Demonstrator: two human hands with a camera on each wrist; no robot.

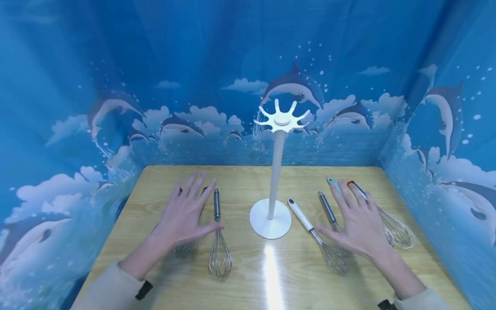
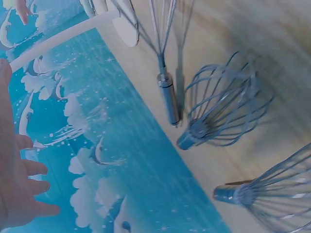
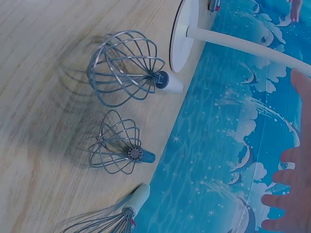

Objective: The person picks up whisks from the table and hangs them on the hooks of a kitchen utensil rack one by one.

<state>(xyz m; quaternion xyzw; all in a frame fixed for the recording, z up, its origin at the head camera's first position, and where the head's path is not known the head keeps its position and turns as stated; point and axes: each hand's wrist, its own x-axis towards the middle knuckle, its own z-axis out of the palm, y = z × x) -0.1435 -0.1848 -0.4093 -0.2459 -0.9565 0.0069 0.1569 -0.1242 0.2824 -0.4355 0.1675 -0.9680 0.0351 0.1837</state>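
Note:
My left hand hovers over the left side of the table, fingers straight and spread, holding nothing. Partly hidden beneath it lie whisks with red-tipped handles; a metal-handled whisk lies beside its thumb. The left wrist view shows three whisks, the middle one wire end toward the camera. On the other side my right hand is likewise spread and holds nothing. Around it lie a white-handled whisk, a dark-handled whisk, a pale blue-green whisk and a red-tipped whisk.
Between the hands stands a white rack with a round base and several curved prongs on top. The wooden table meets a blue dolphin-print curtain at the back and sides.

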